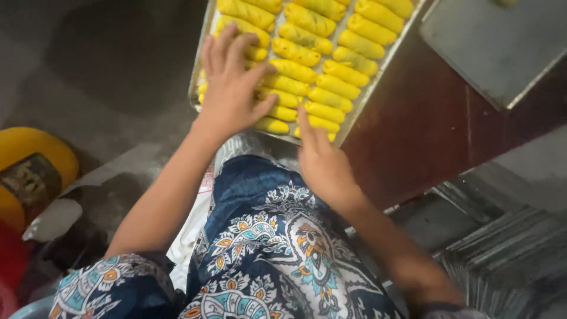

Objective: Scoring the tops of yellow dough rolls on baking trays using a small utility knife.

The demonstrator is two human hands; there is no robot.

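Note:
A metal baking tray holds several rows of yellow rolled pastries. My left hand lies flat with spread fingers on the rolls at the tray's near left corner. My right hand rests at the tray's near edge, its fingertips touching the nearest rolls. Neither hand grips anything. Below the hands my lap is covered by blue patterned cloth.
The tray sits on a dark red-brown surface. A second grey metal tray lies at upper right. A stack of dark flat trays stands at lower right. A yellow container is on the left, on a grey floor.

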